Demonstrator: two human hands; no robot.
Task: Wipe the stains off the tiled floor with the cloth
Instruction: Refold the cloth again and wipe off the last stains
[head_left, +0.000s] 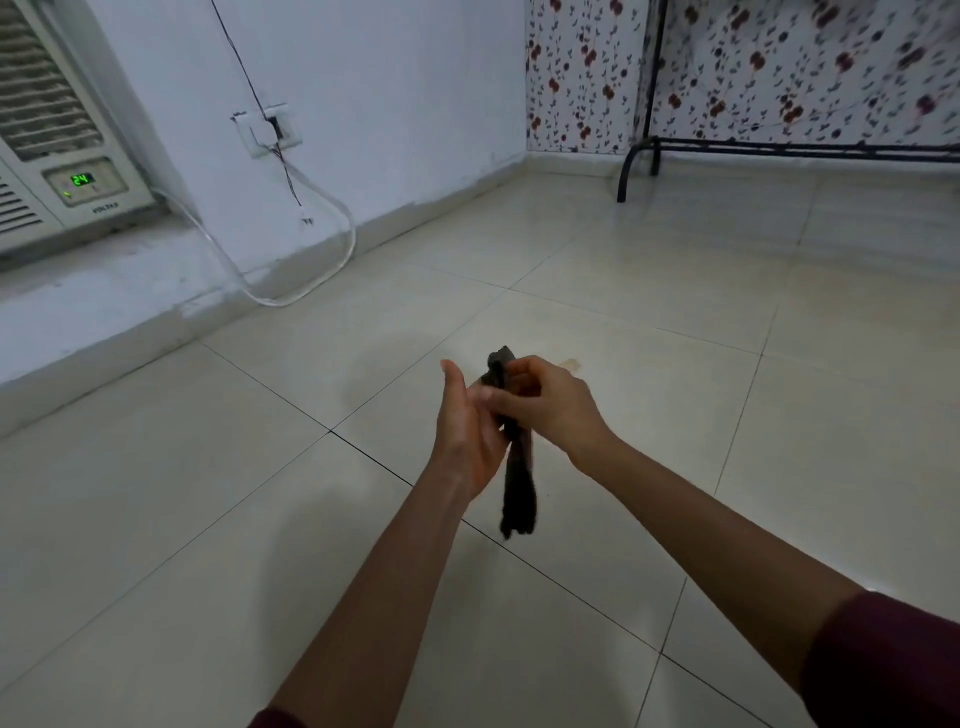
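A dark cloth (519, 488) hangs folded in the air above the cream tiled floor (649, 249), held between both hands. My right hand (550, 405) pinches its upper part with thumb and fingers. My left hand (467, 436) presses flat against the cloth's left side, fingers pointing up. The cloth's top end sticks out above the hands and its lower end dangles below them. A small yellowish stain (571, 364) marks the tile just beyond my right hand. A fainter grey smudge (358, 395) lies on the tile to the left of my hands.
A window air conditioner (57, 156) sits in the wall at far left, with a white hose (291, 291) looping onto the floor. A wall socket (270, 130) with a black cable is above it. A black metal rack (779, 148) stands at the back right against floral wallpaper.
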